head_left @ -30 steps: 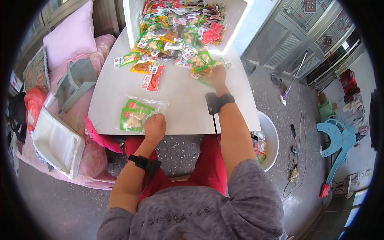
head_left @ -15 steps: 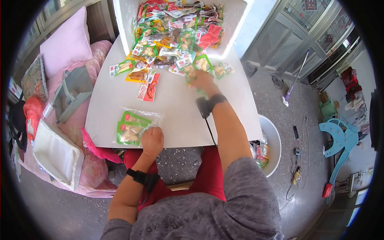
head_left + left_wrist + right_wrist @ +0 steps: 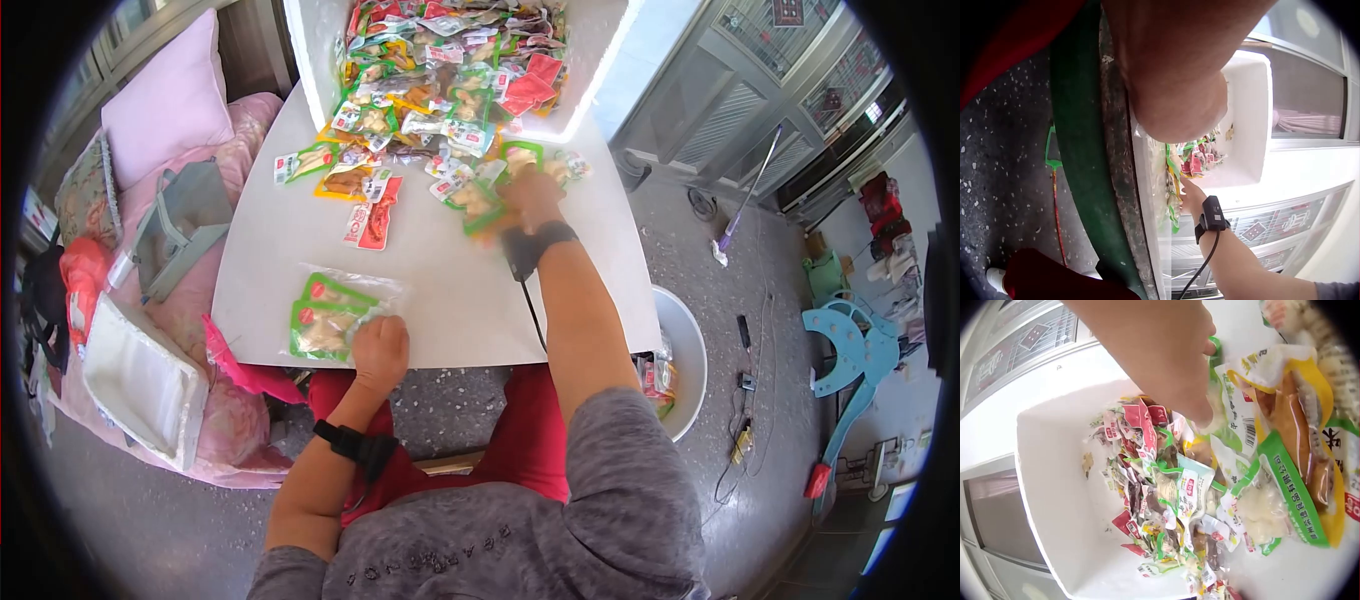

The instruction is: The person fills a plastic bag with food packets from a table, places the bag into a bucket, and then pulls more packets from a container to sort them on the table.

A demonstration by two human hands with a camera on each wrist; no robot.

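In the head view, my left hand [image 3: 381,344] rests at the table's near edge, fingers curled on the edge of a clear plastic bag [image 3: 393,290]. Green-edged food packets [image 3: 325,330] lie flat inside that bag. My right hand [image 3: 535,197] is farther forward, at a cluster of loose packets. Its fingers curl at a green-edged packet [image 3: 1215,365] in the right wrist view, partly hidden by the hand. Beside it lie a yellow-edged packet [image 3: 1294,419] with brown contents and another green-edged packet [image 3: 1266,509] with pale contents.
A white foam box [image 3: 600,70] lies on its side at the table's far end, packets spilling out. Red packets [image 3: 374,215] lie mid-table. A white bucket [image 3: 690,350] holding packets stands on the floor at right. A foam lid [image 3: 145,385] and grey carrier [image 3: 180,235] sit at left.
My right hand moved left over the packets, then back right; packets beneath it shifted, with a yellow-orange one now blurred. The left hand stays at the bag. The head view has tilted slightly.
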